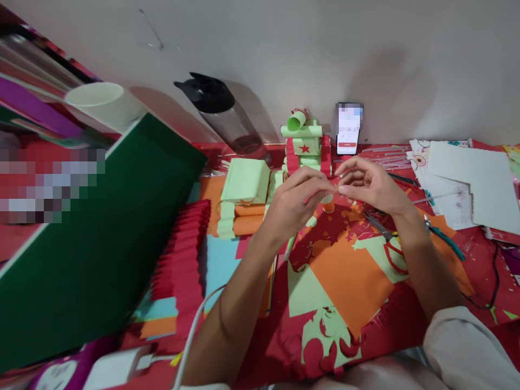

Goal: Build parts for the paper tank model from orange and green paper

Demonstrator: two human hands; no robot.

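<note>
Resting between the fingertips of the two hands, what seems to be a small orange piece [337, 188] is the thing being handled; it is too small and too covered for its shape to be told. Probably it is paper, so it should be very light, soft and easy to crease, not slippery; it would be better to hold it by the edge with a gentle pinch, since a strong squeeze could flatten it. The left hand [300, 196] is narrow, with its fingers stretched close together and the tips closed on this piece. The right hand [371, 185] is more loose: its thumb comes to the same place, the other fingers are curved and somewhat apart, and one cannot tell whether it also pinches the piece. Just below the fingertips is a round green-and-orange part [328, 205]. Behind the hands, near the wall, stands a green and red paper model [306, 145] with a star, and beside it leans a phone [348, 130]. To the left of the hands lies a light green block [245, 181] over orange rolls [248, 226]. Nearer to the person is an orange sheet [351, 281], and near the right forearm are scissors [395, 253] and teal-handled pliers [447, 242].
</note>
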